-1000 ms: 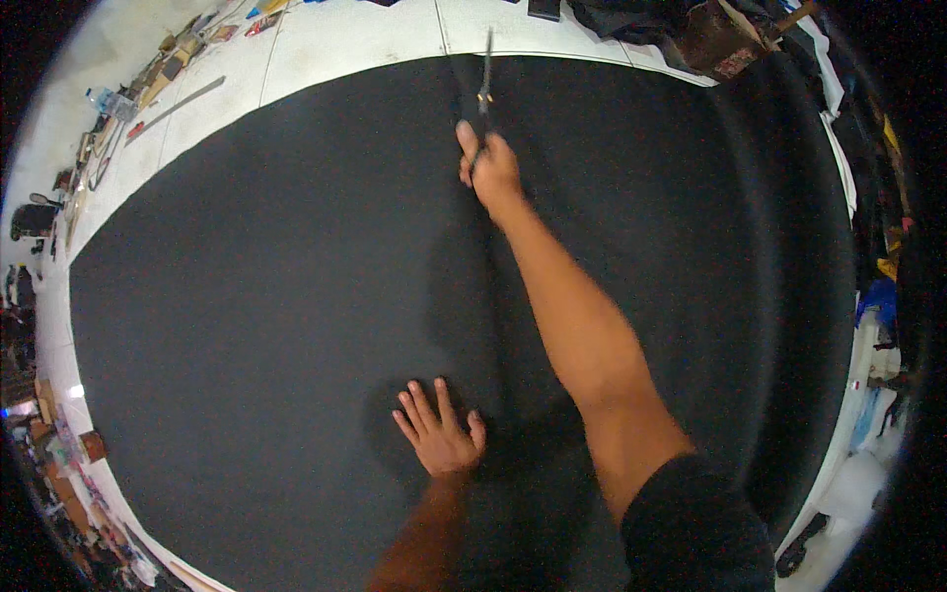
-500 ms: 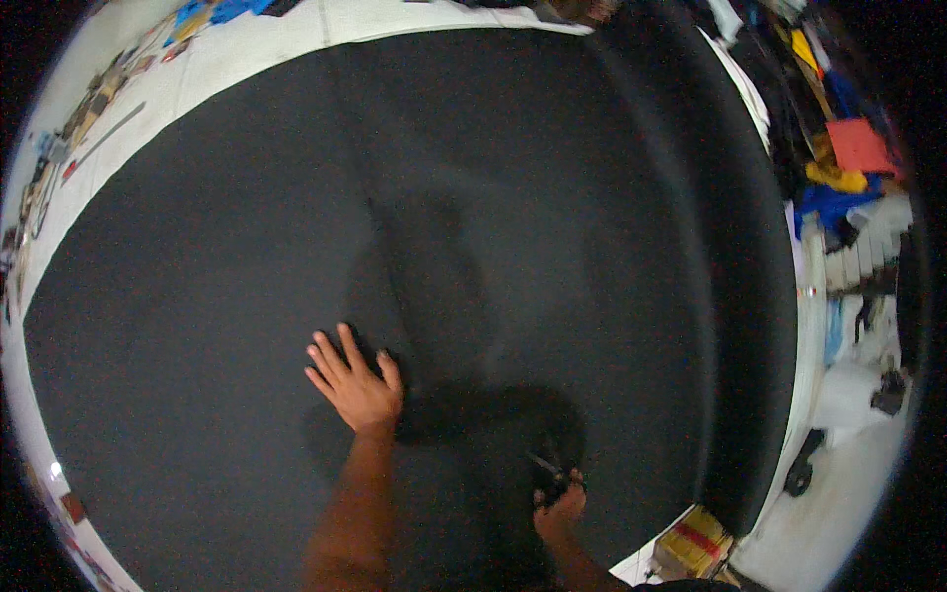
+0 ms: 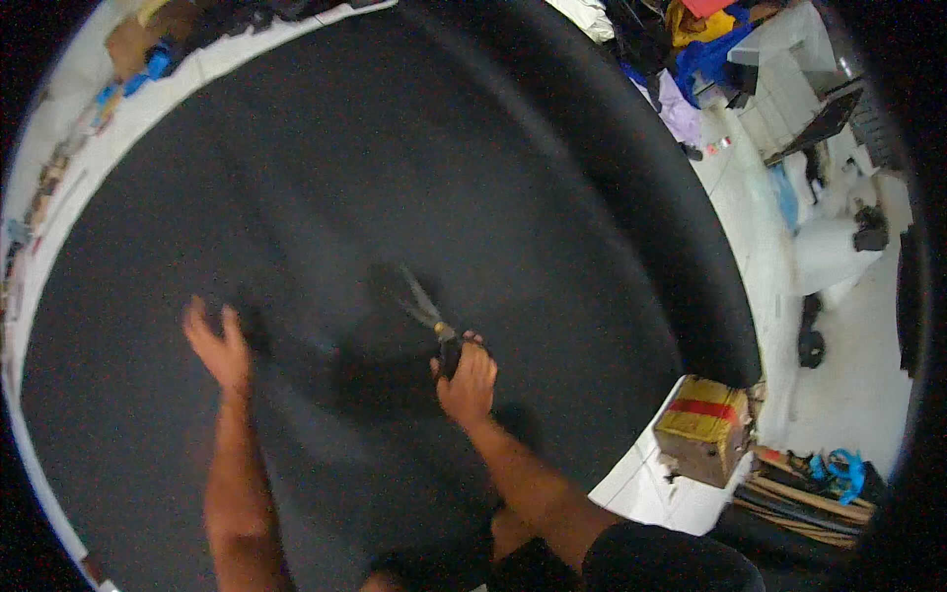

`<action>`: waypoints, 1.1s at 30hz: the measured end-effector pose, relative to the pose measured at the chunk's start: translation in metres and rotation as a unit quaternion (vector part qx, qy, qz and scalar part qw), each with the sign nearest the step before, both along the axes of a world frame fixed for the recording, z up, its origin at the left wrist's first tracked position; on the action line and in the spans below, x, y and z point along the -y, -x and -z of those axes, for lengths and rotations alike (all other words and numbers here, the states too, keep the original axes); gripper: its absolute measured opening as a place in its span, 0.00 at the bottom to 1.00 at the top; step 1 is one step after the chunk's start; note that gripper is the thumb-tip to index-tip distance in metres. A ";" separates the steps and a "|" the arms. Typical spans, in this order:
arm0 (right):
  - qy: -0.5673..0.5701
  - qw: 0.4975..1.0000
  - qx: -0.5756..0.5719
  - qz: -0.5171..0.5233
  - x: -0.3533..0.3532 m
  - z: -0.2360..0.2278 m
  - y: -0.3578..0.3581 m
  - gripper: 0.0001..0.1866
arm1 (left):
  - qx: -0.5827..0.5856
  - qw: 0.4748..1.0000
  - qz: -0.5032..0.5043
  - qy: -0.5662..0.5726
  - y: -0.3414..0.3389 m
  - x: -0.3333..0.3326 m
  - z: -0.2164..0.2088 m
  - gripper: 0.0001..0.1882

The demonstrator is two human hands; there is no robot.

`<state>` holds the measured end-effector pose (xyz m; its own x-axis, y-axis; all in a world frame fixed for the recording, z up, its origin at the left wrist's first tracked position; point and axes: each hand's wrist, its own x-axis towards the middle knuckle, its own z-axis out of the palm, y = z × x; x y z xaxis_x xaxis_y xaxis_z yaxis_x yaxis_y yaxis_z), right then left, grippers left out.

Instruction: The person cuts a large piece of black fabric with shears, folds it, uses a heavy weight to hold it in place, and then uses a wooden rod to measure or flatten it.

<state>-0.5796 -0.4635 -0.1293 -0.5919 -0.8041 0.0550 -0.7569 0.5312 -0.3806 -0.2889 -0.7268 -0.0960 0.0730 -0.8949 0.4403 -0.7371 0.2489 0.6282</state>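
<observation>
A wide sheet of black fabric (image 3: 326, 178) spreads beneath both my hands, with faint creases and my shadow across it. My right hand (image 3: 468, 383) is closed round the dark handles of a pair of scissors (image 3: 424, 304). Their metal blades stand apart and point up and to the left over the fabric. To the left, my left hand (image 3: 219, 345) has its fingers spread and holds nothing. It is slightly blurred, and I cannot tell whether it touches the fabric.
A thick fold or roll of the black fabric (image 3: 681, 257) runs along the right side. A yellow box with a red stripe (image 3: 702, 414) stands at the lower right on white tiles. Coloured cloths (image 3: 705, 54) lie at the upper right. Several long rolls (image 3: 804, 503) lie beyond the box.
My view has turned to the right. The scissors in my right hand have come up and left over the fabric. My left hand now appears further left, its fingers still spread.
</observation>
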 end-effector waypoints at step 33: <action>-0.297 0.912 0.096 0.267 -0.733 0.111 0.019 0.15 | -0.124 0.949 0.021 -0.288 -0.215 -0.712 -0.183 0.19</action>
<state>-0.5981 0.2691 -0.2403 -0.8605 -0.2522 -0.4427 -0.2798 0.9601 -0.0032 -0.0737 -0.0150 0.0867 0.0698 -0.9864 -0.1489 -0.5464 -0.1627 0.8216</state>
